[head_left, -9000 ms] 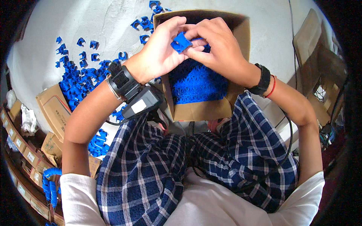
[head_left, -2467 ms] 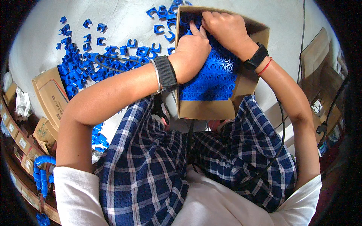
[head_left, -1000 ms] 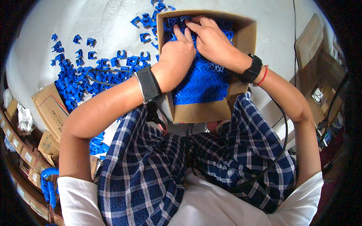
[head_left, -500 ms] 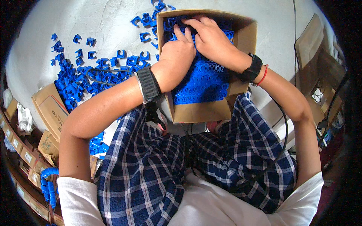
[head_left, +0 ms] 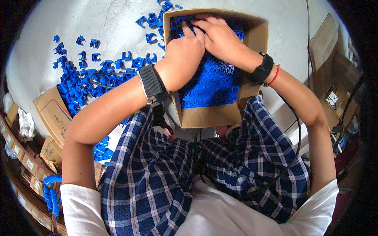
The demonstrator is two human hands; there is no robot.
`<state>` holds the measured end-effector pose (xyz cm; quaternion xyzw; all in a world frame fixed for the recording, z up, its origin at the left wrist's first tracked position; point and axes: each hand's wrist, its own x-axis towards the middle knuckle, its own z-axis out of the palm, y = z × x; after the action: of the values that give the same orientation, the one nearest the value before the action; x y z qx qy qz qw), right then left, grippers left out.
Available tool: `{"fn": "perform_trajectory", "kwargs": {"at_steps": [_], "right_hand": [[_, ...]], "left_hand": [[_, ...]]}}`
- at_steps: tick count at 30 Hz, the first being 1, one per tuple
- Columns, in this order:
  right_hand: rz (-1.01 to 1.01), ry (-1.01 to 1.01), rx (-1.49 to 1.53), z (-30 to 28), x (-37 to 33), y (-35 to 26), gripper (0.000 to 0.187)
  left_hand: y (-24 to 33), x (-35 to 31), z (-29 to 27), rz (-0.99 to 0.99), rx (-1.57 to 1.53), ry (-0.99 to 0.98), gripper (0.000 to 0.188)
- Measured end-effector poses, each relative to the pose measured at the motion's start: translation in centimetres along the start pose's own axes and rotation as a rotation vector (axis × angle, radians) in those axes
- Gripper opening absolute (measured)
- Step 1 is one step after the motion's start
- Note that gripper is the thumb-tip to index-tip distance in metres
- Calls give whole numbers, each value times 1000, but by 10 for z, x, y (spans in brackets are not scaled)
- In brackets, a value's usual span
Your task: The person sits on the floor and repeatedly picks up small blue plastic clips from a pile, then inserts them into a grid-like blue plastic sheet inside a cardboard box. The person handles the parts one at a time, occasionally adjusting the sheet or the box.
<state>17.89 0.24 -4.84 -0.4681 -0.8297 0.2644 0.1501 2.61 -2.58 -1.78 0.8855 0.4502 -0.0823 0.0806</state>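
A cardboard box (head_left: pixel 212 118) stands between my knees, holding blue plastic pipe clips (head_left: pixel 210 84) packed in rows. Both hands are in its far left part. My left hand (head_left: pixel 186 51) reaches in with its fingers bent down around clips, the fingertips partly hidden. From the right, my right hand (head_left: pixel 220 37) crosses over, touching the left hand, its fingers curled onto clips near the far wall. What lies under the palms is out of sight.
Loose blue clips (head_left: pixel 76 84) lie heaped on the pale floor at left, with some scattered beside the box. A cardboard flap (head_left: pixel 51 110) is near the heap. A black cable (head_left: pixel 298 133) runs past my right forearm. Brown boards (head_left: pixel 325 43) lean at far right.
My left hand and wrist have shifted slightly up and inward, with the fingers reaching farther among the clips. The right hand has moved only a little; the box stays nearly in place.
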Motion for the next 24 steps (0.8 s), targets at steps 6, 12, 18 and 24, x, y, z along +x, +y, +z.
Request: {"fn": "perform_trajectory", "kwargs": {"at_steps": [6,12,18,24], "right_hand": [[40,-5,89,-16,-4,1,26],[221,55,306,-38,-17,-8,20],[268,106,553,-48,-33,-31,17],[96,207,425,-47,-37,-39,25]], "left_hand": [[-7,0,-6,28,-146,-12,35],[-12,-3,-18,104,-732,-29,22],[-13,5,-28,-561,-1881,-415,58],[-14,9,-35,-505,-2377,-439,65]]}}
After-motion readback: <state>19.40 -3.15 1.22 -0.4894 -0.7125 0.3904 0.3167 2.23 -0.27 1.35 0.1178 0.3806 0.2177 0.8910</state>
